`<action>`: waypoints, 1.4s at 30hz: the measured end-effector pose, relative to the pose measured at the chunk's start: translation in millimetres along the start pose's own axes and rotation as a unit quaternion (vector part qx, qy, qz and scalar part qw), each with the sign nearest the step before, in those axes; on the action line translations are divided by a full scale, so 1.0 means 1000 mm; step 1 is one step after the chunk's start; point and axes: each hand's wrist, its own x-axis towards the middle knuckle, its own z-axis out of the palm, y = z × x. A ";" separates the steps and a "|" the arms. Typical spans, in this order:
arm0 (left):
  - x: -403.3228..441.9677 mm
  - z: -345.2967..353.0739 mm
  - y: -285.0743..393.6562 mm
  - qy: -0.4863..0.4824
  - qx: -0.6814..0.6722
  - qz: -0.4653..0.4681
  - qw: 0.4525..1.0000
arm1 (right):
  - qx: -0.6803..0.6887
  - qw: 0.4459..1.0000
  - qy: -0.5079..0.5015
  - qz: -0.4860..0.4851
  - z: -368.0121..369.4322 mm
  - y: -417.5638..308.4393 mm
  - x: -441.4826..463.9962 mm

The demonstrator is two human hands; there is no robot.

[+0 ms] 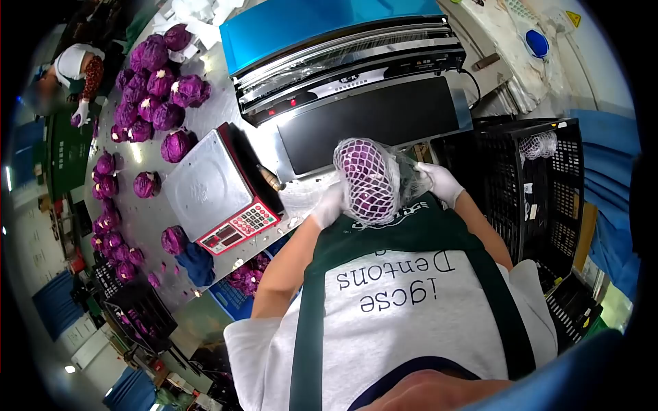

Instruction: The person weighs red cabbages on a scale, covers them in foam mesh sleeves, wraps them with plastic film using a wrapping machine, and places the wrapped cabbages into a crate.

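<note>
The cabbage (370, 181), purple and enclosed in a white foam net (356, 161), is held in front of the person's apron (384, 236), between the black pad of the sealer (343, 68) and the chest. Both hands are gloved in white: the left hand (331, 203) grips the near-left side of the cabbage, its fingers partly hidden; the right hand (441, 181) is closed on clear film (411, 179) at the other side. At the right stands an open black crate (531, 198) with a netted item (538, 145) inside and white labels, too small to read. Under the edge of the worktop (195, 61), a blue crate (229, 301) contains purple leaves (248, 276). A further black crate (144, 312), lower left, contains purple pieces. Loose cabbages (152, 82) lie on the worktop beside the scale (209, 181), whose red-edged panel carries a keypad. The shirt (411, 308) reads "igcse" and "Dentons", inverted in this view; the apron lettering is partly covered. The sealer's front bears a badge, not clearly legible, and two red indicators. A yellow triangular sign (573, 18) is fixed at upper right. A co-worker (79, 65) is at upper left.
</note>
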 end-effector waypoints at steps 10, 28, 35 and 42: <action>0.047 0.091 0.048 -0.300 -0.129 0.133 0.936 | -0.218 0.903 0.024 -0.370 0.048 -0.072 -0.064; -0.072 0.091 0.118 -0.484 0.419 0.010 0.768 | -0.522 0.758 -0.005 -0.390 0.173 -0.002 -0.051; -0.148 0.064 0.156 -0.240 0.402 -0.158 0.869 | -0.368 0.902 -0.218 0.054 0.142 0.041 -0.070; -0.148 0.149 0.148 -0.278 0.216 0.166 0.921 | 0.089 0.939 -0.328 -0.047 0.078 0.047 -0.113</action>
